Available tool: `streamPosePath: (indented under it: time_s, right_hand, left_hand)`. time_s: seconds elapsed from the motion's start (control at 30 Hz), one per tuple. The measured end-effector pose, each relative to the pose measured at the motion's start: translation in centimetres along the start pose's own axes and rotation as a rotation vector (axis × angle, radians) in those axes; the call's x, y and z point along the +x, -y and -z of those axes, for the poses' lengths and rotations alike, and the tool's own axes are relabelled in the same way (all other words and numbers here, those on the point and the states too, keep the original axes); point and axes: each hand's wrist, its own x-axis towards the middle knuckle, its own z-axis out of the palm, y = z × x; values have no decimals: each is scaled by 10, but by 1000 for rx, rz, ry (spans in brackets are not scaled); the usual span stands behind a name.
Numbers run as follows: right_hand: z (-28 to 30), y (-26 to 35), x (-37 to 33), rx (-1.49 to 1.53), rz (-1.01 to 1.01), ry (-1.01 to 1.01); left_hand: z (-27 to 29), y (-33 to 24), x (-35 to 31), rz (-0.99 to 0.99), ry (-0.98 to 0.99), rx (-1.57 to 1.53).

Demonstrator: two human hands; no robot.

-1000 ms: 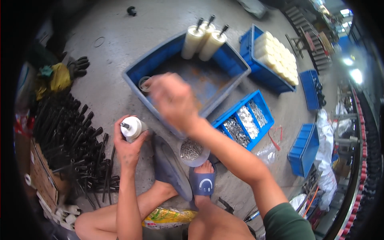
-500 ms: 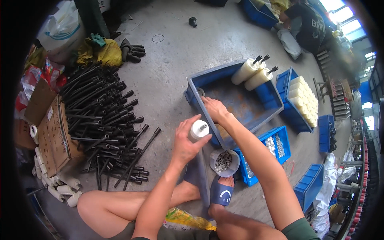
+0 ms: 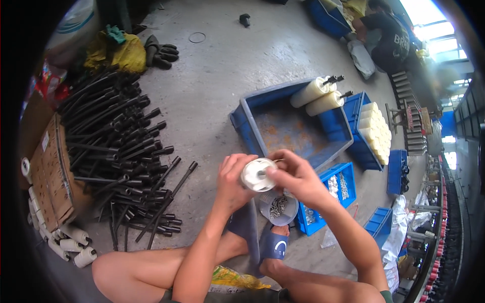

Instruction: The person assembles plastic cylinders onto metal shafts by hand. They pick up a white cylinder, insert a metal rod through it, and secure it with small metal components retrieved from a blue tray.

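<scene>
Between both hands, before the knees: one white roller (image 3: 255, 182). Round end with centre hole turned upward, to the viewer; long axis therefore nearly along the line of sight, the rest of the length mostly hidden. Seen from the left hand (image 3: 231, 183), white roller directly to the right, inside the curled palm; seen from the right hand (image 3: 301, 181), to the left, just at the fingertips. Left hand wrapped around the side, closed on it. Right hand half bent, thumb over the round end; because of blur, impossible to tell about firm contact, or about any small part between its fingers.

Now by count. In the big tub (image 3: 295, 132), three rollers (image 3: 326, 103) with black shaft ends, all leaning at the far right corner. Beside it, one crate (image 3: 365, 149) of cream cylinders (image 3: 375, 132), too many for sure counting. One cup (image 3: 290, 218) with many metal pins (image 3: 278, 206). One tray (image 3: 351, 187), partly behind the right arm. At left, one heap of black rods (image 3: 121, 151), also beyond counting. On the floor ahead, one thin ring (image 3: 197, 33) and one black piece (image 3: 245, 20).
</scene>
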Motion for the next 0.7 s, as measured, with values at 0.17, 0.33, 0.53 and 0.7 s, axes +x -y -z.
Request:
streamPosePath:
  time_s: [0.17,0.33,0.53,0.7]
  right_hand:
    - [4,-18,-8,-139,39,-74]
    - [1,-31,-6,-2,67,-156]
    - [-11,-55,5,-150,439,-360]
    - [-19,-57,6,-278,625,-454]
  left_hand:
    - [-3,-2,-2,53,18,-70]
    - [-5,-8,-5,152,44,-118]
    - [-7,2,-13,314,89,-254]
    - [-6,18,-21,262,86,-168]
